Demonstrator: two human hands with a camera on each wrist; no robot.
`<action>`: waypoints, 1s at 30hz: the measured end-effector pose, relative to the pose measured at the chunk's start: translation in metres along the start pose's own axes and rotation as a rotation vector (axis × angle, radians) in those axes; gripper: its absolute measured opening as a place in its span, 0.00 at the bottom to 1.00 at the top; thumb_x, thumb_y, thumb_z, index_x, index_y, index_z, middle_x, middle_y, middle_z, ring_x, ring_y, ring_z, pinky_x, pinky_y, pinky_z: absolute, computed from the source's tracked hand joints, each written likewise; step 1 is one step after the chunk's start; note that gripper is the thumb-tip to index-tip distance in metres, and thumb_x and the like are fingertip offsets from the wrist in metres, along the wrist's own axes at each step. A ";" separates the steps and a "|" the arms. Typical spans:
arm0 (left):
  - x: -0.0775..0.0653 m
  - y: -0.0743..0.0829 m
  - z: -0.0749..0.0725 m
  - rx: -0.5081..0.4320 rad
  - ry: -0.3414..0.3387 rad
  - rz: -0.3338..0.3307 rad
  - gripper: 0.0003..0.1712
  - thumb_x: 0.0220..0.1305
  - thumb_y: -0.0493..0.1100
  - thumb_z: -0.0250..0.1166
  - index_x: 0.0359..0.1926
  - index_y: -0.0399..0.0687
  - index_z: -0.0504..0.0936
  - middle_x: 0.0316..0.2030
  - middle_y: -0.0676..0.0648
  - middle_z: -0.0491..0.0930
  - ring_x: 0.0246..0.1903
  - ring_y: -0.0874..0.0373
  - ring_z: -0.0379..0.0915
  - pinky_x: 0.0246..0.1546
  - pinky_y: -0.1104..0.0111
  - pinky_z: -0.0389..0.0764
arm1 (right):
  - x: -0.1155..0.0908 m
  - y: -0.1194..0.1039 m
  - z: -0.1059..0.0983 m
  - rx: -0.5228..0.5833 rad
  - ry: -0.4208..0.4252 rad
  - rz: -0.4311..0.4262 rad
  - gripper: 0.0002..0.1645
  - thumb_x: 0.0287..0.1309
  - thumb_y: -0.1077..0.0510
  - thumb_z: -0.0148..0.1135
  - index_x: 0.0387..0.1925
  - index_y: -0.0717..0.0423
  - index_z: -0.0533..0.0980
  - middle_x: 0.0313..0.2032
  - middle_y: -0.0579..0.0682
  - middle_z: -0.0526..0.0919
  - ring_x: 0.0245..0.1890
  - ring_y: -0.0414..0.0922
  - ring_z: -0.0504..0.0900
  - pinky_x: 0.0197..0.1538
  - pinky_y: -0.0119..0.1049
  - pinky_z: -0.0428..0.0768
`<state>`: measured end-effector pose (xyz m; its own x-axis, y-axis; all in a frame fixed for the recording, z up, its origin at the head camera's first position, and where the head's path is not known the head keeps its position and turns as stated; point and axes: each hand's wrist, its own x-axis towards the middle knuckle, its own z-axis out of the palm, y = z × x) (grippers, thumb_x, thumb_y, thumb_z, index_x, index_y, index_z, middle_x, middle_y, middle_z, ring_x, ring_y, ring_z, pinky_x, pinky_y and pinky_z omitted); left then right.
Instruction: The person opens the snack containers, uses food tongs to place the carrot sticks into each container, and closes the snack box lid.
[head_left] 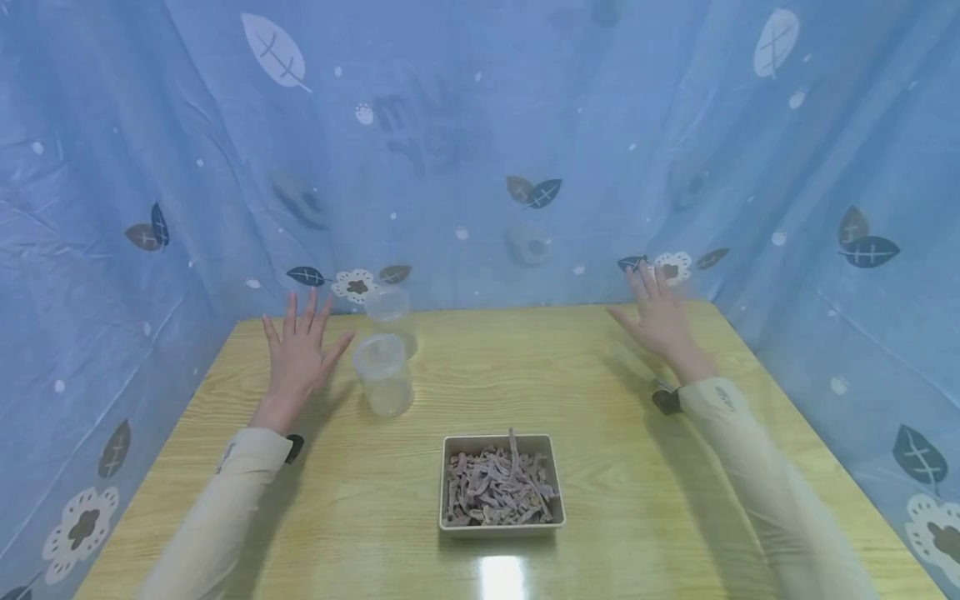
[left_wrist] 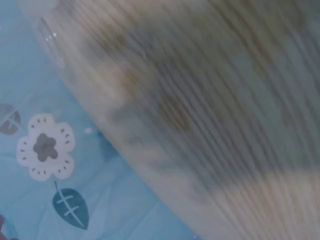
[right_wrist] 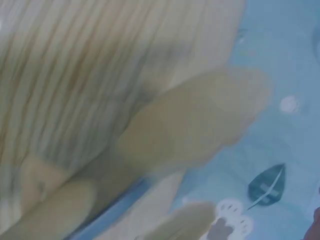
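Note:
Spread fingers mark my left hand (head_left: 297,358), held over the table's far left part with nothing in it. Just right of its thumb stands a clear plastic container (head_left: 388,392), apart from the hand. Behind that one is a second clear container (head_left: 393,317). On the far right, my right hand (head_left: 662,323) is also spread, slightly blurred and holding nothing. Nearer to me, between the forearms, a light rectangular tray (head_left: 444,483) holds a heap of greyish-purple dried strips (head_left: 495,487). One strip sticks up past the tray's back rim. Both wrist views are blurred.
The wood-grained table (head_left: 510,375) carries the tray and containers. A blue curtain (head_left: 465,100) with leaf and flower prints hangs behind the table and along both sides. Dark bands (head_left: 667,400) sit at both wrists, by the sleeve cuffs.

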<state>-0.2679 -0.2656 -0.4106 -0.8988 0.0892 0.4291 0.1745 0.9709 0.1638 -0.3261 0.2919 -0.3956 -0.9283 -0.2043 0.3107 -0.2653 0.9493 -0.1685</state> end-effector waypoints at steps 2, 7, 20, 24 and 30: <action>-0.002 0.001 0.000 -0.029 0.003 -0.010 0.43 0.65 0.69 0.42 0.73 0.56 0.43 0.72 0.43 0.41 0.71 0.51 0.20 0.63 0.39 0.21 | 0.004 -0.007 0.000 0.029 0.000 -0.019 0.48 0.62 0.35 0.47 0.72 0.49 0.40 0.72 0.60 0.39 0.71 0.58 0.32 0.67 0.64 0.33; -0.008 0.005 0.002 -0.124 -0.003 -0.049 0.42 0.67 0.67 0.40 0.72 0.50 0.47 0.72 0.43 0.42 0.71 0.45 0.28 0.63 0.38 0.24 | 0.012 -0.031 -0.003 0.072 -0.038 -0.075 0.47 0.61 0.37 0.50 0.71 0.55 0.46 0.71 0.61 0.41 0.70 0.61 0.38 0.69 0.61 0.37; -0.026 0.020 0.003 -0.491 0.019 -0.205 0.35 0.71 0.60 0.38 0.69 0.42 0.55 0.67 0.34 0.55 0.66 0.35 0.48 0.63 0.38 0.51 | 0.025 -0.120 -0.011 0.194 -0.155 -0.224 0.43 0.58 0.33 0.51 0.68 0.50 0.58 0.69 0.60 0.54 0.68 0.59 0.54 0.66 0.59 0.56; -0.031 0.025 0.004 -0.591 -0.003 -0.232 0.35 0.72 0.59 0.36 0.70 0.43 0.54 0.67 0.36 0.55 0.66 0.36 0.50 0.62 0.39 0.53 | 0.026 -0.148 -0.016 0.217 -0.193 -0.270 0.42 0.58 0.32 0.51 0.67 0.50 0.60 0.66 0.58 0.60 0.65 0.56 0.60 0.66 0.54 0.61; -0.036 0.036 0.004 -0.697 -0.007 -0.213 0.35 0.72 0.59 0.34 0.70 0.40 0.52 0.67 0.33 0.55 0.63 0.36 0.54 0.61 0.41 0.57 | 0.030 -0.187 -0.017 0.217 -0.261 -0.360 0.41 0.57 0.31 0.50 0.67 0.47 0.61 0.65 0.56 0.63 0.64 0.53 0.62 0.66 0.50 0.63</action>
<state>-0.2308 -0.2333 -0.4243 -0.9438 -0.0822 0.3200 0.2093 0.6007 0.7716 -0.2997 0.1127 -0.3388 -0.7948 -0.5893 0.1449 -0.6033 0.7417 -0.2932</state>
